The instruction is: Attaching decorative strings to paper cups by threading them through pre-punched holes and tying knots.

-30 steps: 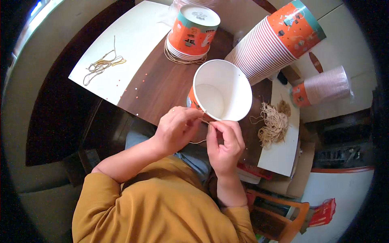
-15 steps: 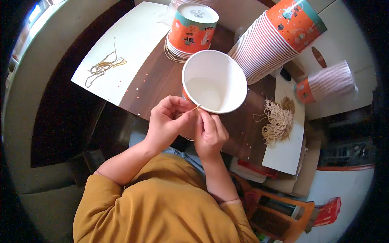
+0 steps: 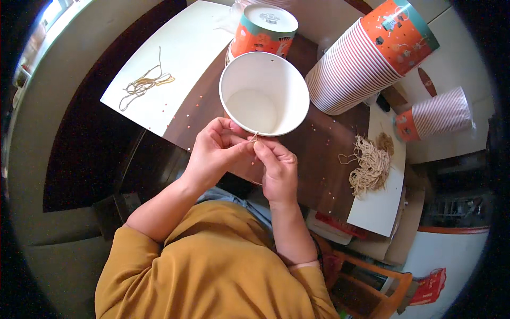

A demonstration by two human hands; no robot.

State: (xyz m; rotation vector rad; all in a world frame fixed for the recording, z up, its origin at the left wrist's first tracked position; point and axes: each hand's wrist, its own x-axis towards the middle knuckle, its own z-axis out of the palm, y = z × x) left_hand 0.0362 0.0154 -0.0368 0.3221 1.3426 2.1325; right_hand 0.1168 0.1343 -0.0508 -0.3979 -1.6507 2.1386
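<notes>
string (image 3: pixel 254 136) end hidden between hands' fingers (image 3: pixel 248 146).

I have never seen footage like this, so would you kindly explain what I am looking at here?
There is no machine here: a camera worn on a person's head looks down at their own bare hands, and its fisheye lens bends straight edges. The left hand and right hand pinch a thin string at the rim of an open white paper cup. On the dark table are stacked orange cups, a cup upside down, a bundle of strings on a white sheet, and a few loose strings to the left.
</notes>
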